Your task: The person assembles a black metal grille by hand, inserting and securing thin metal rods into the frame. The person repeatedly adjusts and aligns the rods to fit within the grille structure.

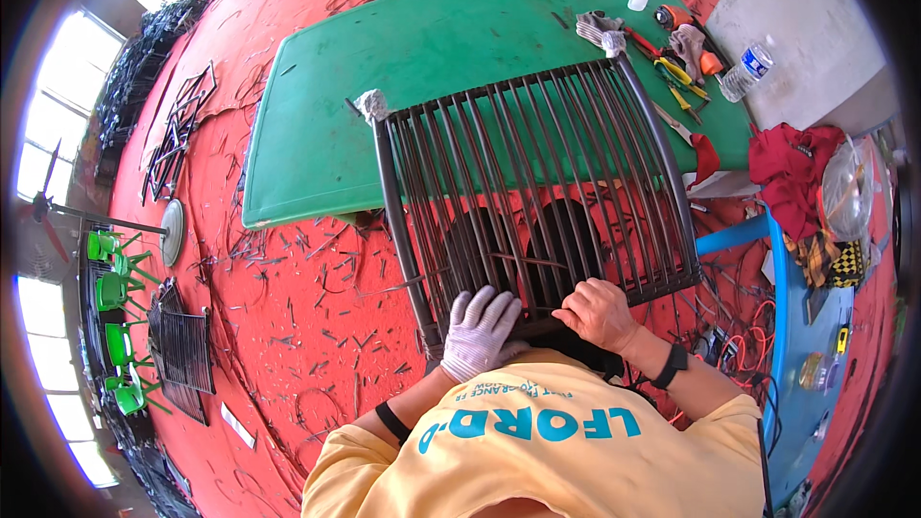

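Observation:
A dark metal frame with brown woven strips (529,158) leans from my lap onto the green table (324,108); its two far corners are wrapped in pale padding. My left hand (481,331), in a pale striped knit glove, lies on the near end of the strips with its fingers extended. Bare and curled, my right hand (599,313) pinches a thin dark strip at the frame's near edge. Another loose strip end crosses the slats just above my hands.
Pliers (680,75), gloves, scissors (673,122) and an orange-and-black power tool (673,16) lie at the table's right, near a plastic bottle (748,70). A blue stand (799,374) is at right. Strip offcuts litter the red floor.

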`<state>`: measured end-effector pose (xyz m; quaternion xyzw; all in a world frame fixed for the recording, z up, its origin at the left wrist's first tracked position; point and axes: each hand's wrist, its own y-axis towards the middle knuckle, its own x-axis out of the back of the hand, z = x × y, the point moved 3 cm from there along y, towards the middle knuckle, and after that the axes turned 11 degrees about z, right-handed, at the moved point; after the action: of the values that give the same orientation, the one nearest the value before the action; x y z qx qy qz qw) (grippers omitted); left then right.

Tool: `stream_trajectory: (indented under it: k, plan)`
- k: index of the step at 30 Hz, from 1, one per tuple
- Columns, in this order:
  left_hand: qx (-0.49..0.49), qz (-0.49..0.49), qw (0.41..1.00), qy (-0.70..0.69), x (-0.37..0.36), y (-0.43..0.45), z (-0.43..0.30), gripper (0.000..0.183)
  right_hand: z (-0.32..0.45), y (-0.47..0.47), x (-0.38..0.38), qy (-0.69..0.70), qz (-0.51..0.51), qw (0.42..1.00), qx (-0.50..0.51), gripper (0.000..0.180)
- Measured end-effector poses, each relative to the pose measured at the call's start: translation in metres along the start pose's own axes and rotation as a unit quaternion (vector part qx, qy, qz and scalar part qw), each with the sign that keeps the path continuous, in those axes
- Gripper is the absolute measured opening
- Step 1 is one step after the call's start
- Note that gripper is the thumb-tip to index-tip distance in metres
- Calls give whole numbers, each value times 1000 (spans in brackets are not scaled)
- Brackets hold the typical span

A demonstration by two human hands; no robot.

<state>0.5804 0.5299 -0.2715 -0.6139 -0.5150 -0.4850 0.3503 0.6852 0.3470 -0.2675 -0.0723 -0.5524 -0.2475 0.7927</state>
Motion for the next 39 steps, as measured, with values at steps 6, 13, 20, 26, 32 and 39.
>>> stream_trajectory:
  k: [6,13,20,26,32,39]
  plan:
    - [3,-10,1000,21,6,12,34,63,-5,20,-14,-6,-82,996,46,25]
    - [-31,0,999,35,26,36,71,65,-7,64,-20,38,-112,993,28,28]
    - [-39,-137,989,-27,16,40,27,38,-7,58,-5,-47,-61,994,83,28]
    - [-51,-136,988,-44,4,56,14,36,-20,67,42,-161,136,976,54,34]
    - [8,-189,967,-173,-1,72,16,19,-9,82,73,-215,43,969,114,7]
    - [126,-243,847,-455,-24,78,28,11,-24,77,34,318,34,919,-229,18]
